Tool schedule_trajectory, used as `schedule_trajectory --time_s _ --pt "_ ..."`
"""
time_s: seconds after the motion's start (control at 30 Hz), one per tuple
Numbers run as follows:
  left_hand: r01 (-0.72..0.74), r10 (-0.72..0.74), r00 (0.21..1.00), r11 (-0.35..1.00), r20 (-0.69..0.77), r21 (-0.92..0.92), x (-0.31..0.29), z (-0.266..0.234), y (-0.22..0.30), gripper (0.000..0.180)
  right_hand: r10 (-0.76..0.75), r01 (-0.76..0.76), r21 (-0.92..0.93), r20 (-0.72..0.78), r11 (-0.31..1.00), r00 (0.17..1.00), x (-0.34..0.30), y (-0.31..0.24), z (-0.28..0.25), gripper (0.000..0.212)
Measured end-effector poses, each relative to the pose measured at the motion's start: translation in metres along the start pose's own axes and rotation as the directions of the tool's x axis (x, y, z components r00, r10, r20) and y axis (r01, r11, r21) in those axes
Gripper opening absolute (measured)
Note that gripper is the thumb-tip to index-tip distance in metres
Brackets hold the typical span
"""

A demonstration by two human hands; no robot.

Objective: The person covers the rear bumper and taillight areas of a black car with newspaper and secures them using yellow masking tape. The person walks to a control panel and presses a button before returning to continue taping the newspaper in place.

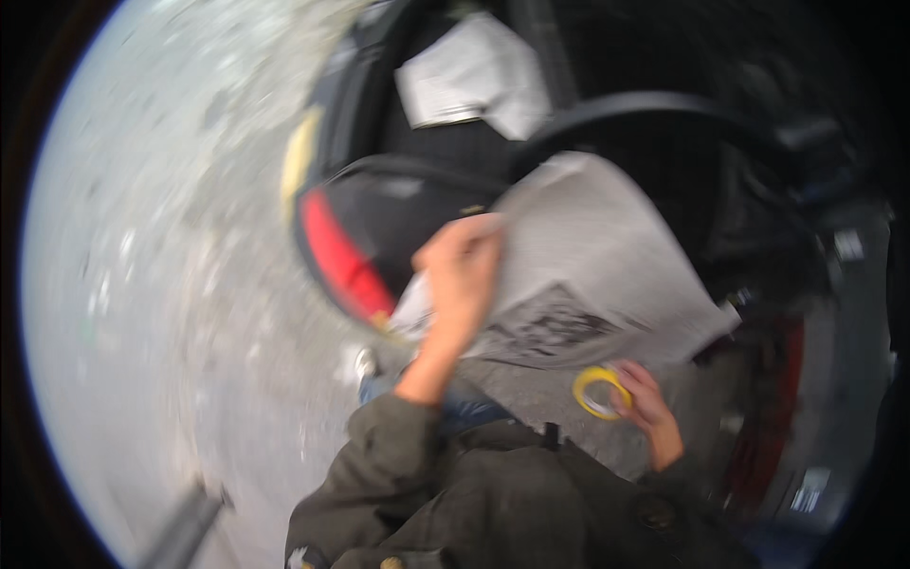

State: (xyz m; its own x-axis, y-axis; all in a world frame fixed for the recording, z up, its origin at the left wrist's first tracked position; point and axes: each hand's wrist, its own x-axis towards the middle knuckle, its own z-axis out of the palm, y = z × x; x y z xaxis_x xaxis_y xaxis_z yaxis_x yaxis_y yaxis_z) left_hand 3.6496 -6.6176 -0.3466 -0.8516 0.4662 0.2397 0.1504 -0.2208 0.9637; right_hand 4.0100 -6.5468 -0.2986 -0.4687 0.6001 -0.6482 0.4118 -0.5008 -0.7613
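My left hand [461, 270] is closed at the left edge of a large sheet of newspaper [592, 247], its fingertips pinched near the upper corner. The sheet spreads out to the right, pale grey with a dark printed picture low on it. Lower right, my right hand [646, 403] grips a roll of yellow tape [580, 387] by its right side, just below the sheet's bottom edge. Motion blurs both hands somewhat.
Ahead is an open vehicle door [398, 204] with a red reflector [343, 256]. A second white sheet [479, 76] lies farther off in the dark interior. A curved black rim [654, 100] arches behind the newspaper. Grey, stained concrete floor [190, 284] stretches left.
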Motion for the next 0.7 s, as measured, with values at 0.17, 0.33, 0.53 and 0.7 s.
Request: schedule_trajectory --time_s 0.17,0.33,0.53,0.7 --pt "0.23 -0.232 0.972 0.972 0.034 0.035 0.047 0.014 0.03 0.024 -0.313 0.326 -0.044 0.193 0.944 0.93 0.032 -0.106 0.051 0.031" --pt "0.287 -0.292 0.939 0.956 0.181 0.054 0.038 0.016 0.023 0.031 -0.343 0.316 0.143 0.246 0.938 0.906 0.055 -0.112 0.07 0.032" --pt "0.178 -0.225 0.958 0.953 0.179 0.246 0.074 0.009 0.018 0.034 -0.462 0.346 0.316 0.456 0.883 0.761 0.112 -0.155 0.095 0.036" --pt "0.04 -0.037 0.999 0.908 -0.016 0.417 0.061 0.03 0.037 0.033 -0.59 0.396 0.444 0.509 0.804 0.627 0.135 -0.149 0.076 0.039"
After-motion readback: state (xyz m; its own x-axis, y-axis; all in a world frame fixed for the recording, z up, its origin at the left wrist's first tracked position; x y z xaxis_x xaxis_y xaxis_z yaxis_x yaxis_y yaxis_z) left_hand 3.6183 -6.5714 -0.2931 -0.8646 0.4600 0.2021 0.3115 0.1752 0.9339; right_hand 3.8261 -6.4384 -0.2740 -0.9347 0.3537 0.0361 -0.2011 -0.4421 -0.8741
